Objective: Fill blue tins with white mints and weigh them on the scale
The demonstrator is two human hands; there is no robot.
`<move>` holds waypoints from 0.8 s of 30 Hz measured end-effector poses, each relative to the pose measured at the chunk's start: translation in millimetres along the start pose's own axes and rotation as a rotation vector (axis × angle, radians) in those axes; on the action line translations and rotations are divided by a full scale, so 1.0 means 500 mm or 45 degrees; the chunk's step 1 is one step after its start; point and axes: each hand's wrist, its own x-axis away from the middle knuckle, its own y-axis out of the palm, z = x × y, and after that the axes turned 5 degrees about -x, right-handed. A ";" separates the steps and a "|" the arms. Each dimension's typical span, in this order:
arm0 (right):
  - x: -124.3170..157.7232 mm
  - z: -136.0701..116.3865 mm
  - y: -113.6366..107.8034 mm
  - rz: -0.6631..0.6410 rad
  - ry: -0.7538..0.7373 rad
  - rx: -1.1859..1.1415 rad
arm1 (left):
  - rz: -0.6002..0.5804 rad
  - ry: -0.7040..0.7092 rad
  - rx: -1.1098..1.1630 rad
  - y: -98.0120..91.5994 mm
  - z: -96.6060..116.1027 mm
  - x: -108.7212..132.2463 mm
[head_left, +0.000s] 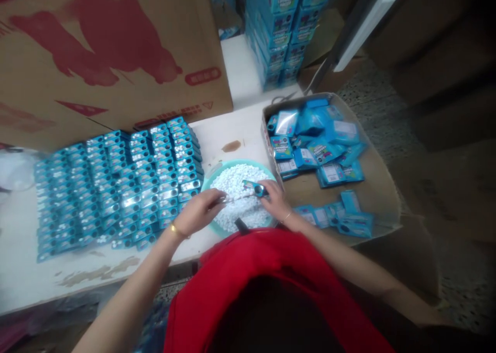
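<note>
Over a pale green basin (267, 168) full of small white pellets (238, 174) both of my hands are at work. My right hand (277, 200) is closed on a small blue box (250, 185), which lies tilted above the pellets with a dark round spot at its near end. My left hand (199, 208), wearing a gold bracelet, pinches something thin and shiny at the basin's left side. Blur and the fingers hide what it is. A gap separates the left fingertips from the box.
Rows of blue boxes (127, 187) stand packed left of the basin. To the right, an open cardboard tray (372, 187) holds loose flattened blue packs (321, 146). A large printed carton (116, 48) and tall stacks of blue boxes (275, 32) rise behind the white table (220, 131).
</note>
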 end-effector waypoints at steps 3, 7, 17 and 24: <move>-0.001 -0.013 0.011 -0.056 -0.062 0.005 | -0.082 0.001 -0.372 -0.028 0.057 -0.027; -0.001 -0.023 0.020 -0.068 -0.065 -0.026 | -0.180 -0.095 -0.805 -0.045 0.151 -0.049; 0.010 0.003 0.001 0.010 0.065 -0.113 | -0.152 -0.327 -0.636 0.006 0.042 -0.002; 0.010 0.010 -0.014 0.088 0.221 -0.163 | -0.180 -0.462 -0.448 0.167 -0.073 0.016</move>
